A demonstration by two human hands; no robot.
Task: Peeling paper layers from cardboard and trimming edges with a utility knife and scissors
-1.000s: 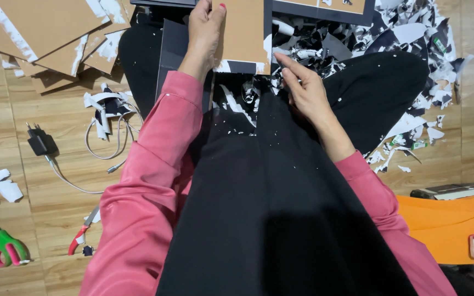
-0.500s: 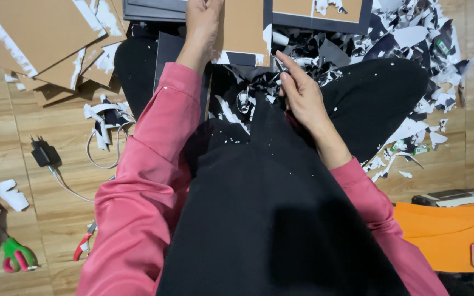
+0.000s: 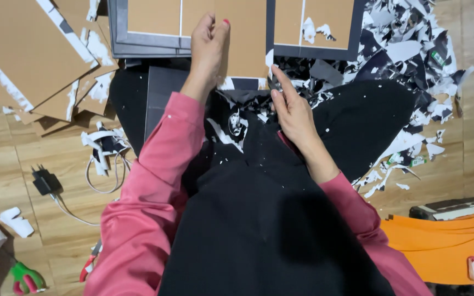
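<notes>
Left hand (image 3: 208, 50) farther up cardboard panel (image 3: 245, 38).

Pretty even, soft indoor light, no harsh glare. Black lap fabric (image 3: 259, 219) swallows all detail, and faint shadows sit left of it on the floor. Mostly sharp throughout.

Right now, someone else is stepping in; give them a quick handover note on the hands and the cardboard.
Left hand: pressing flat on the brown cardboard panel, holding it down.
Right hand: fingertips pinching at the panel's lower right edge, where the dark covering meets it.
Done: most of the panel is bare brown; torn paper scraps lie to the right, stripped boards stacked to the left.
Left: dark strips along the panel's border. Green-handled scissors lie on the floor, unused.
</notes>
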